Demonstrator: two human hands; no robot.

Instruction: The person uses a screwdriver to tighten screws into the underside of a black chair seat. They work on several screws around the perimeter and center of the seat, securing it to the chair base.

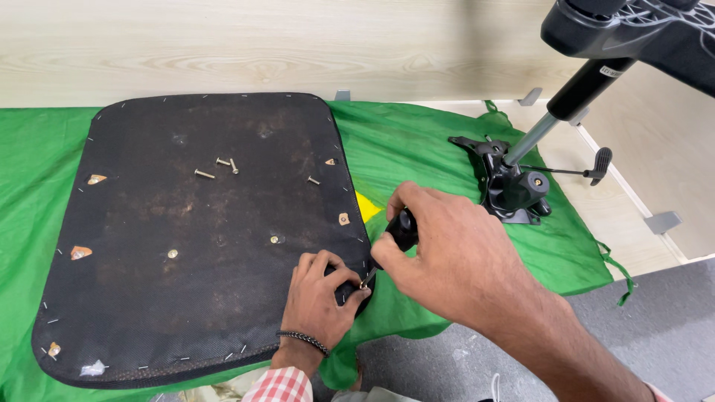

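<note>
Black fabric covers the underside of a seat pan (194, 238), which lies flat on a green cloth (417, 149) spread over the surface. Staples run along its edge; small tears expose wood at several points on the left and right sides.

Left hand (320, 301): fingers curled down at the near right corner of the seat pan, pinching a small dark part against the fabric edge. A braided bracelet (304, 340) sits at the wrist, above a red checked cuff.

Right hand (447, 253): closed around the black handle of a screwdriver (398, 234). Shaft angles down and left; tip meets a screw (364, 283) just beside the left fingertips. Both hands close together, nearly touching, at that corner.

Loose bolts (217, 167) lie on the upper middle of the pan, three in a small group, one more (313, 180) to their right. Two fixed fasteners (275, 240) show lower down on the fabric.

Chair tilt mechanism (514, 186), black, rests on the cloth to the right, well apart from the hands, with a gas cylinder (555, 123) rising from it toward a black star base (633, 33) at upper right. Pale wood panel behind.
</note>
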